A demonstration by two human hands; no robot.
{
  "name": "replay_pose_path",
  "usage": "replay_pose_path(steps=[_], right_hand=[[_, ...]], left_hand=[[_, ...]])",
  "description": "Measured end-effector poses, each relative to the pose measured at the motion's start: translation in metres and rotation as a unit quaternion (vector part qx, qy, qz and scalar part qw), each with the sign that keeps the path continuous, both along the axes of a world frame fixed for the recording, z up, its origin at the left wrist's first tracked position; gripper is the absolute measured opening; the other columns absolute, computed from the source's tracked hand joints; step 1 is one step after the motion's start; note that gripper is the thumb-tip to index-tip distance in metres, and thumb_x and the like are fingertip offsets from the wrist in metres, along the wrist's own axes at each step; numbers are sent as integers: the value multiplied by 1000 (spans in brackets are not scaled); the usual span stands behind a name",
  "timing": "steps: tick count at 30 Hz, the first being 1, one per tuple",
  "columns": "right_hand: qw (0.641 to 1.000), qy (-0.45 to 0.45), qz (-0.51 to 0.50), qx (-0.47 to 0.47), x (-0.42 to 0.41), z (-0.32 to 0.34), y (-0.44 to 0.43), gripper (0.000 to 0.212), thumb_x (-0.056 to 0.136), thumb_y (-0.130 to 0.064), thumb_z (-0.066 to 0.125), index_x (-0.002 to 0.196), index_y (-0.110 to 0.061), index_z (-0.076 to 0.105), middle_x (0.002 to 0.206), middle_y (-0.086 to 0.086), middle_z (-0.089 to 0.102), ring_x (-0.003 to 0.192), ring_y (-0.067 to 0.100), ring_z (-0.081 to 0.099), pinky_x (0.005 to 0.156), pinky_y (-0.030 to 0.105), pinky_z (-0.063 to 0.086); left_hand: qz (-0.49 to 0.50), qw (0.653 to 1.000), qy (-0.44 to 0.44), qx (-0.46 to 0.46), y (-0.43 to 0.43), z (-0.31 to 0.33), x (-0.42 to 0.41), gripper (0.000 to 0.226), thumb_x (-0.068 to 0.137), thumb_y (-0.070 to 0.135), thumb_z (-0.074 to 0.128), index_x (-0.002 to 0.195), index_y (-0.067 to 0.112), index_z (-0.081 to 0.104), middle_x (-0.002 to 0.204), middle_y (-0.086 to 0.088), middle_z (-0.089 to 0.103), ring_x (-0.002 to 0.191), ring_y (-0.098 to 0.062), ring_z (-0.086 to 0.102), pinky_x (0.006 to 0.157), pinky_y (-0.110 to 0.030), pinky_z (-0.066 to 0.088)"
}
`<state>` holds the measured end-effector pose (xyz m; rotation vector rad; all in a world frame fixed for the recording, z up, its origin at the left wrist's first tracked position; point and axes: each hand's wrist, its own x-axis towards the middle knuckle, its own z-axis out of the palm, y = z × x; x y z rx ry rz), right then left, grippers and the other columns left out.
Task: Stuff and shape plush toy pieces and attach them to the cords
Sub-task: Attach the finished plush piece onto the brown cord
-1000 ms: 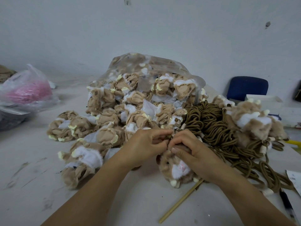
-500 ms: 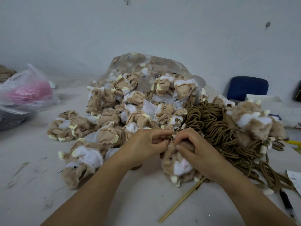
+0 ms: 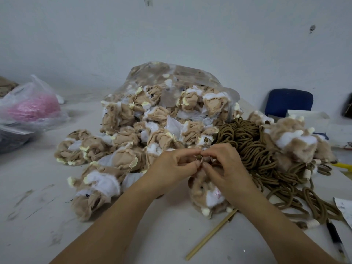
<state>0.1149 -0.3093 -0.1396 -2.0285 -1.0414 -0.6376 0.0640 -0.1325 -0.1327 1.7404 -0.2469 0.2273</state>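
Fingertips have risen off the stuffed plush toy [image 3: 207, 195], which now sits exposed beneath the right hand [image 3: 227, 168]. Left hand [image 3: 174, 168] and right hand pinch what looks like a small ring [image 3: 200, 158] at the toy's top. Step in hand: attachment. The next move probably calls for a cord from the cord coil [image 3: 247, 147], just beyond the right hand.

**A:** where's the cam at?

**B:** just one, head-worn, wide-angle. Faces forward and down over the table [image 3: 47, 216] toward its far edge and the wall [image 3: 171, 35]. Real close: left hand [image 3: 172, 165], right hand [image 3: 227, 166] and the plush toy [image 3: 207, 195] sit mid-frame.
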Motion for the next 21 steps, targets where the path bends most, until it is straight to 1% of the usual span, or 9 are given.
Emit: replay_pose_path(steps=[4, 7, 9, 11, 13, 15, 16, 19, 21], right_hand=[[999, 27, 3, 23, 0, 0, 0, 27, 84, -4, 68, 104, -21, 63, 106, -8, 47, 103, 9, 48, 82, 5, 40], [998, 25, -6, 51, -3, 2, 3, 27, 84, -4, 68, 99, -25, 58, 104, -7, 46, 98, -1, 48, 75, 3, 41], [998, 26, -17, 58, -6, 3, 4, 20, 85, -7, 69, 94, -21, 58, 102, -6, 45, 93, -2, 49, 73, 4, 41], [997, 53, -10, 54, -9, 3, 6, 10, 87, -11, 66, 91, -19, 61, 102, -10, 44, 95, 1, 49, 74, 5, 42], [996, 77, 1, 44, -11, 3, 7, 13, 89, -14, 63, 93, -26, 60, 104, -17, 43, 101, 2, 47, 80, 5, 39], [994, 95, 7, 48, -11, 3, 6, 17, 89, -14, 62, 95, -30, 58, 105, -18, 43, 103, 1, 46, 83, 6, 37], [993, 104, 7, 50, -11, 4, 6, 16, 89, -15, 62, 94, -30, 58, 105, -17, 43, 104, 2, 46, 84, 6, 38], [990, 130, 6, 55, -9, 5, 5, 14, 88, -18, 63, 89, -31, 58, 103, -15, 44, 104, 7, 47, 83, 8, 39], [988, 141, 12, 61, -9, 4, 4, 13, 88, -17, 63, 86, -29, 58, 102, -13, 46, 102, 9, 49, 79, 7, 40]], left_hand=[[-23, 999, 24, -18, -5, 0, -1, 27, 93, 15, 67, 112, 35, 67, 100, 6, 77, 98, -10, 72, 85, -21, 55], [-19, 999, 30, -32, -9, 0, -1, 20, 95, 18, 66, 111, 28, 66, 93, 4, 78, 93, -10, 73, 81, -19, 56], [-1, 998, 27, -51, -11, -3, 0, 16, 95, 19, 65, 109, 25, 66, 84, 3, 77, 85, -10, 72, 76, -20, 56], [8, 996, 25, -86, -13, -4, 0, 14, 95, 18, 64, 107, 25, 66, 79, 1, 75, 82, -14, 72, 75, -24, 57], [3, 994, 20, -108, -13, -4, 0, 18, 96, 19, 62, 107, 32, 69, 83, -2, 75, 85, -16, 73, 76, -25, 57], [-8, 993, 19, -117, -13, -3, -1, 20, 96, 23, 63, 109, 37, 70, 97, -6, 76, 96, -20, 73, 81, -28, 58], [-12, 992, 23, -120, -14, -3, -1, 19, 96, 25, 63, 111, 36, 69, 101, -6, 76, 98, -21, 72, 80, -29, 57], [-15, 993, 28, -115, -15, -4, -1, 19, 100, 27, 57, 115, 32, 68, 105, -4, 75, 97, -19, 72, 71, -23, 54], [2, 997, 12, -76, -15, -5, 0, 21, 102, 25, 52, 113, 35, 68, 108, 1, 73, 100, -17, 71, 75, -27, 55]])
